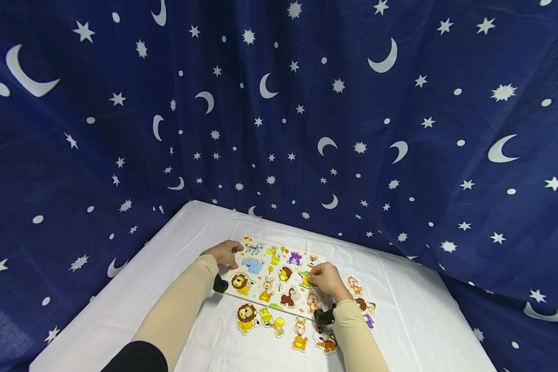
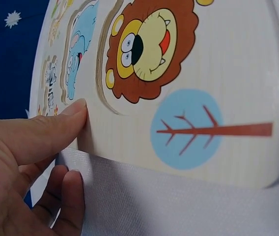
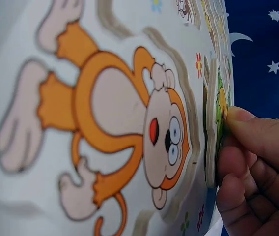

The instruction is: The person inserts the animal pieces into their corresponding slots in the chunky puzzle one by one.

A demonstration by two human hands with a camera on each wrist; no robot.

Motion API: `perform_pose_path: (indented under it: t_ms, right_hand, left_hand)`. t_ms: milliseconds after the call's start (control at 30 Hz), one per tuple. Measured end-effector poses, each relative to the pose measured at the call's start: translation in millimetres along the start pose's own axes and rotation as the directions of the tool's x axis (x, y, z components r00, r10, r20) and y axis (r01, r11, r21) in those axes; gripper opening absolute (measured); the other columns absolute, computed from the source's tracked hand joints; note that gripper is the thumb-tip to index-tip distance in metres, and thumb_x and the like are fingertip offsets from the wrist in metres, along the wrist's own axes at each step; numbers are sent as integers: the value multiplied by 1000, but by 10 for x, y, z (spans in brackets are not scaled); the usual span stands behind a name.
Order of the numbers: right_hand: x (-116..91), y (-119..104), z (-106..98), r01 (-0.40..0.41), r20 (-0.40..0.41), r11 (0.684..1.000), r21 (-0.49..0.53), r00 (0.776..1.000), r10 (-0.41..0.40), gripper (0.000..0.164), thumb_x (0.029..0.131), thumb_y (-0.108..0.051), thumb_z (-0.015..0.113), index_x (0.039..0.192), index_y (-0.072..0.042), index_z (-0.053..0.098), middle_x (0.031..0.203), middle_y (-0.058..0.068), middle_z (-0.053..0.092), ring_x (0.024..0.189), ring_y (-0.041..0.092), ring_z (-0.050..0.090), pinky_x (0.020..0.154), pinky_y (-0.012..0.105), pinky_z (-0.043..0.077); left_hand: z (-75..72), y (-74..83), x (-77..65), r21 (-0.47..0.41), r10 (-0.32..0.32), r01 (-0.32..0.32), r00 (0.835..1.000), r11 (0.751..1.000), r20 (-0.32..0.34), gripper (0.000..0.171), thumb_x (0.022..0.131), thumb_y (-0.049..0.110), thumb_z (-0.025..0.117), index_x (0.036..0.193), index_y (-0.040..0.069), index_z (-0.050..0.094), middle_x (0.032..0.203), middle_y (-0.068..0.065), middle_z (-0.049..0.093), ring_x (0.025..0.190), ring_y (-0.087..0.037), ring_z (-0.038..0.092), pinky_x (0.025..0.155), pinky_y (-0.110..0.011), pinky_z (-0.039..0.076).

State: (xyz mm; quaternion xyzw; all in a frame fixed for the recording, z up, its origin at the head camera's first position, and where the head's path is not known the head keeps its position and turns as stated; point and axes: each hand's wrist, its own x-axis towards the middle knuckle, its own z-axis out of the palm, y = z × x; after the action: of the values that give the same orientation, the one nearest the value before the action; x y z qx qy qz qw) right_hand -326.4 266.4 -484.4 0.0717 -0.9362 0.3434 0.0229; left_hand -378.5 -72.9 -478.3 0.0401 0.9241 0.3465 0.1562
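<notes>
Head view: puzzle board point(image 1: 254, 295) lies toward table's point(image 1: 414, 320) far edge; your right hand point(image 1: 329, 281) holds a green piece point(image 1: 305, 280) over it. Left wrist: your left hand point(image 2: 12, 152), fingers loosely bent, touches the board's edge. Right wrist: your fingers, barely parted, pinch the piece.

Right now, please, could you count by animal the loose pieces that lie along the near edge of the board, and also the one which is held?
Lion: 1
Yellow giraffe: 1
Kangaroo: 1
Tiger: 1
Green animal, held in the right hand: 1
Total: 5
</notes>
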Motion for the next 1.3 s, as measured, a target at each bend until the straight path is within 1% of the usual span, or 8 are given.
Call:
perform_pose_path:
  t_ms: [167, 233, 333, 533, 767, 1100, 1300]
  right_hand:
    - [13, 2, -4, 10, 3, 1000, -2, 1000, -10, 9, 81, -2, 77, 73, -4, 73, 68, 1, 67, 60, 10, 54, 55, 25, 45]
    - [19, 5, -6, 29, 1, 1000, -9, 1000, -29, 9, 81, -2, 77, 73, -3, 73, 67, 2, 67, 60, 10, 54, 55, 25, 45]
    - [20, 5, -2, 37, 5, 999, -11, 999, -37, 9, 81, -2, 77, 73, -3, 74, 66, 1, 67, 59, 9, 53, 54, 24, 45]
    - [6, 11, 25, 20, 14, 1000, 11, 1000, -20, 13, 80, -2, 78, 69, -5, 72, 61, -3, 64, 57, 9, 52, 54, 24, 43]
    - [5, 30, 43, 18, -2, 1000, -4, 1000, -18, 14, 80, -2, 78, 68, -5, 71, 62, -2, 63, 59, 10, 51, 54, 24, 42]
    - [17, 32, 52, 10, -1, 1000, -13, 1000, -10, 12, 80, -3, 79, 69, -5, 72, 64, -2, 64, 61, 11, 52, 56, 25, 44]
    - [18, 23, 53, 23, -5, 1000, -21, 1000, -24, 13, 79, -2, 78, 69, -5, 72, 63, -2, 64, 60, 11, 51, 55, 25, 43]
  left_hand:
    - [-14, 19, -6, -10, -3, 3, 1000, 1000, 2, 58, 78, 4, 81, 133, 10, 62, 140, -17, 57, 129, -30, 53, 114, -46, 41]
    - [-17, 24, -12, -24, -7, 7, 1000, 1000, 4, 58, 79, 4, 81, 133, 10, 62, 140, -16, 57, 129, -30, 52, 114, -46, 40]
    - [-11, 19, -14, -28, -10, 10, 1000, 1000, 8, 58, 79, 4, 81, 133, 11, 62, 141, -16, 57, 130, -30, 52, 114, -47, 40]
    - [18, -19, 6, -20, -15, 15, 1000, 1000, 4, 58, 78, 5, 82, 132, 13, 62, 140, -16, 57, 127, -30, 53, 113, -48, 40]
    - [34, -49, 26, -29, -2, 2, 1000, 1000, 0, 58, 77, 4, 82, 131, 11, 62, 138, -16, 58, 126, -29, 54, 112, -47, 41]
    - [28, -39, 21, -41, -19, 19, 1000, 999, -1, 59, 77, 5, 83, 132, 12, 62, 141, -16, 57, 130, -32, 52, 114, -49, 39]
    - [16, -12, -8, -32, -21, 21, 1000, 999, -1, 58, 78, 5, 82, 132, 13, 62, 142, -16, 56, 131, -31, 52, 115, -48, 38]
